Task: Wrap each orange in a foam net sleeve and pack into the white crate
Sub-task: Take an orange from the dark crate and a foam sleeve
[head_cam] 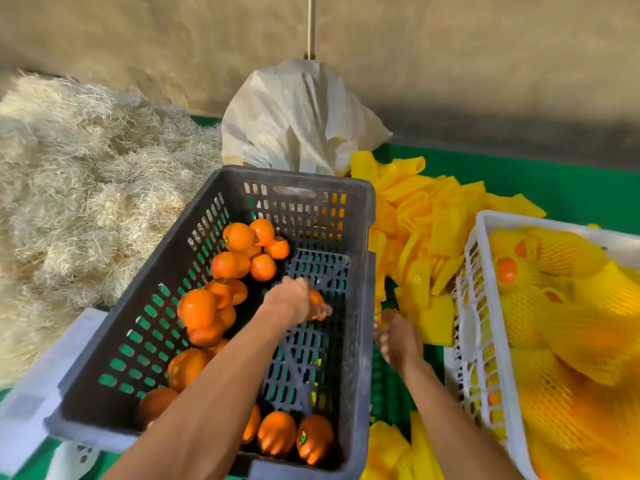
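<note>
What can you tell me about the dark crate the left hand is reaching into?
The dark crate is a grey plastic bin with slotted walls, a slotted floor and a handle cutout in the far wall. It sits tilted, partly on a white crate lid, over green matting. Loose oranges lie along its left side and near end. The left hand reaches inside and grips one orange.

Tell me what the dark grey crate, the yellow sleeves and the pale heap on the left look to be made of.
Dark grey slotted crate: moulded plastic by its look, matt and scuffed, with regular cut-out vents. Yellow net sleeves: soft foam mesh, judging by the open lattice and limp folds. Pale tangled heap: thin dry strands, probably straw or wood wool; the picture leaves that open.
</note>
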`<state>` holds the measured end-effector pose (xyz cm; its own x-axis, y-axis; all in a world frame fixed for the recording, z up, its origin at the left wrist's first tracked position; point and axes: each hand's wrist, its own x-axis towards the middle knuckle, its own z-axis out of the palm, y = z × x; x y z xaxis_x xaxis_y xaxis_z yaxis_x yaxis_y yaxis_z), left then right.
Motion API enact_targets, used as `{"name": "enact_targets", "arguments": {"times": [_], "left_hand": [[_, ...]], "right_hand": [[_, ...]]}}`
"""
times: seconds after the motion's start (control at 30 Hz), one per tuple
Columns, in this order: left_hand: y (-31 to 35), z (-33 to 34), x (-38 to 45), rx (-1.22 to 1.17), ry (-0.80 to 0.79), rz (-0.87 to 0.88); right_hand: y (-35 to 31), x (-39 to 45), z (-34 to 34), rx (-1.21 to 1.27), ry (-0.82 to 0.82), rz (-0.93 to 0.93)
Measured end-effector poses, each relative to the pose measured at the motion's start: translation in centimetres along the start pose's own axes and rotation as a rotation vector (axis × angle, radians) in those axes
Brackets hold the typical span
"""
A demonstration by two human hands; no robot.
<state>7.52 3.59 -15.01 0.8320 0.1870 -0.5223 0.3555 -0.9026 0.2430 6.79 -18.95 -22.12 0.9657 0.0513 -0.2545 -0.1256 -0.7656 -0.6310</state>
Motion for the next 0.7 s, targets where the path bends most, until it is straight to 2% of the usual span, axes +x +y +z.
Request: {"name": "enact_targets", "arguments": {"times": [0.07,0.17,0.3,0.37,0.43,0.57,0.63,0.7], "left_hand": [[0.8,-1.3,-1.0,-0.167,0.187,0.05],[2.3,-3.0,-3.3,-0.416,0.362,0.138],[5.6,-4.4,-9.3,-0.771,0.563,0.429],[8.0,-4.3,-12.3,-0.934,0.517,0.608],[10.0,-3.6,-14.5,-1.055,0.372,0.72],[12.3,-1.5,-16.2,-1.347,0.042,0.633],[12.4,-1.0,-16.2,-1.515,-0.037,0.584],[11.9,-0.7,-15.9,-1.583,-0.073,0.574]], "right_hand": [[-1.1,-1.4,-1.6,0.033,0.05,-0.008],[-3.0,-4.3,-4.8,0.338,0.148,0.018],[-5.5,-8.0,-9.9,0.496,0.304,-0.066],[-6.7,-9.5,-11.8,0.577,0.418,-0.116],[-7.6,-11.0,-13.3,0.635,0.495,-0.173],[-8.0,-13.1,-14.5,0.808,0.443,-0.312],[-7.3,-13.4,-14.3,0.901,0.378,-0.317],[-6.6,-13.6,-14.0,1.001,0.312,-0.296]]}}
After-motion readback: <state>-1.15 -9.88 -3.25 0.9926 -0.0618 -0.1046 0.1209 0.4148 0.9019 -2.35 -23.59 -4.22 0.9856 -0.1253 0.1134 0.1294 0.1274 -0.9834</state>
